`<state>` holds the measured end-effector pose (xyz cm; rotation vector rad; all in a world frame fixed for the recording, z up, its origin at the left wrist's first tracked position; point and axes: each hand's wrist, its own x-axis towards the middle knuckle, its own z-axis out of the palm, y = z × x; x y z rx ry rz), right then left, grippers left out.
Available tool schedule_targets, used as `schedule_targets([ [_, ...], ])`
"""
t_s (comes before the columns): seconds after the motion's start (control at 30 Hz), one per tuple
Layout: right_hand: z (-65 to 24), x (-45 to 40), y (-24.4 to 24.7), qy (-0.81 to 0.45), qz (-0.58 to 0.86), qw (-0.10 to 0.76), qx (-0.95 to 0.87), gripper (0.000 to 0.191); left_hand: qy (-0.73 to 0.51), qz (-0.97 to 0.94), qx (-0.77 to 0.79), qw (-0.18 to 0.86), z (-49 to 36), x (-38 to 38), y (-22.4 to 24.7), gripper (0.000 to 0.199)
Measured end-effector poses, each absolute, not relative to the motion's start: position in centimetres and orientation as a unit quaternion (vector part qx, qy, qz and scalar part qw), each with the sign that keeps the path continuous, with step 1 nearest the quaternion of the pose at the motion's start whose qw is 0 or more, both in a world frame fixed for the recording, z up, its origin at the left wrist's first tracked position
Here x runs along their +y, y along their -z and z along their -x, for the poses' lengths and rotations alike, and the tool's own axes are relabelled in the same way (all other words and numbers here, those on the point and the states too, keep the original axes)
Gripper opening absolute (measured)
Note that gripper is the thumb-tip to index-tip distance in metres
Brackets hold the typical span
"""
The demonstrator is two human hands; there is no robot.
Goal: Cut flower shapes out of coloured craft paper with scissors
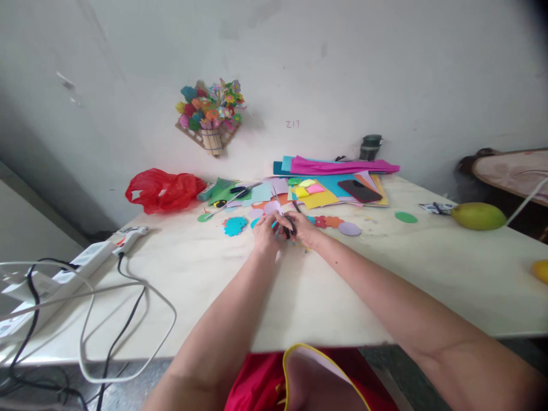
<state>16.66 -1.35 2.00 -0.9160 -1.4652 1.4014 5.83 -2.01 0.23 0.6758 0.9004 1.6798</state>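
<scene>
Over the middle of the table, my right hand grips a pair of dark-handled scissors, whose blades point away from me. Close beside it, my left hand is closed, its fingertips at a small lilac paper piece that it appears to pinch; the fingers partly hide it. Around the hands lie a blue scalloped paper cutout, orange and red flower cutouts, and a lilac oval. Tiny paper scraps are scattered by my right wrist.
Behind are coloured sheets, a phone, black-handled scissors and a red plastic bag. Right, a green-yellow mango-like fruit lies near a green oval. Left, a power strip trails loose cables. Paper flowers hang on the wall.
</scene>
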Motion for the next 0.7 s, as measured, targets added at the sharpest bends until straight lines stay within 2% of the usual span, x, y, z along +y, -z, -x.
schedule_targets([
  [0.2,-16.0,-2.3,-2.6,-0.552,0.386,0.459,-0.579,0.043,-0.705,-0.278,0.388,0.525,-6.3,-2.6,-0.8,0.026],
  [0.7,-15.3,-2.1,-2.1,-0.548,0.406,0.468,-0.562,0.036,-0.706,-0.247,0.391,0.536,-6.5,-2.7,-1.1,0.025],
])
